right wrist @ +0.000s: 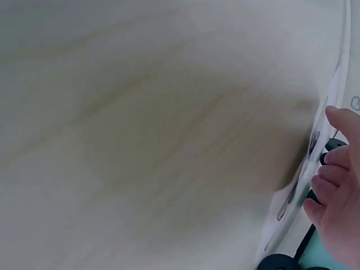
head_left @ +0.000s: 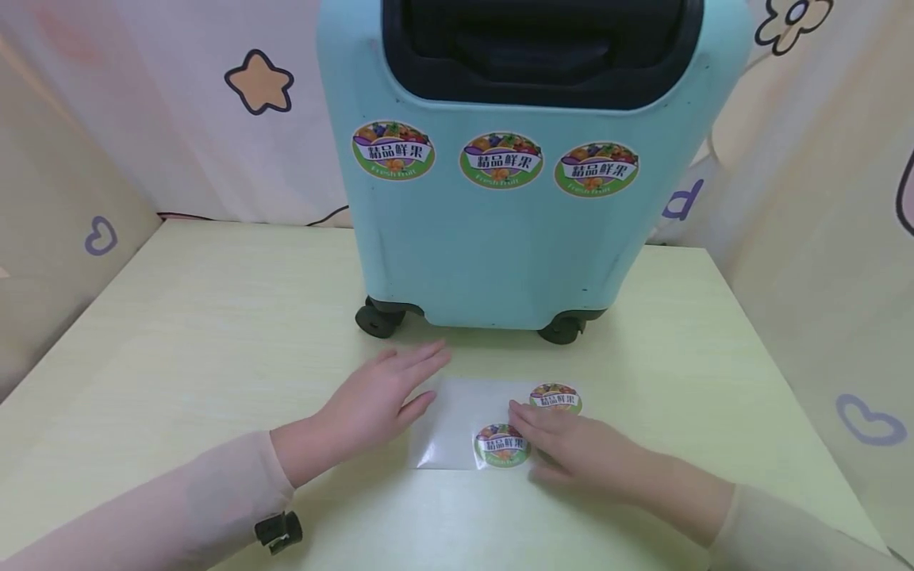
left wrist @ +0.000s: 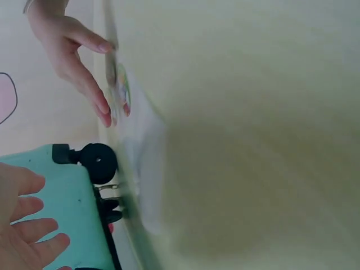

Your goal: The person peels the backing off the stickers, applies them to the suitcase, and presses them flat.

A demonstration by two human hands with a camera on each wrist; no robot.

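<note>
A glossy white sticker sheet (head_left: 455, 428) lies on the table with two oval fruit stickers on its right half, one nearer the front (head_left: 500, 446) and one at the back right (head_left: 556, 396). My left hand (head_left: 367, 400) hangs above the sheet's left edge, fingers straight and pointing to the right, holding nothing. In the left wrist view the fingers (left wrist: 34, 228) are spread apart from the table. Over the sheet's right side is my right hand (head_left: 581, 448), its fingertips between the two stickers and overlapping them. Its fingers are loosely bent in the right wrist view, with the thumb apart.
A light-blue suitcase (head_left: 493, 254) with black wheels stands upright behind the sheet. Three matching fruit stickers (head_left: 501, 160) sit in a row across its front. Patterned curtains (head_left: 178, 111) enclose the pale table (head_left: 214, 317) at the back and sides.
</note>
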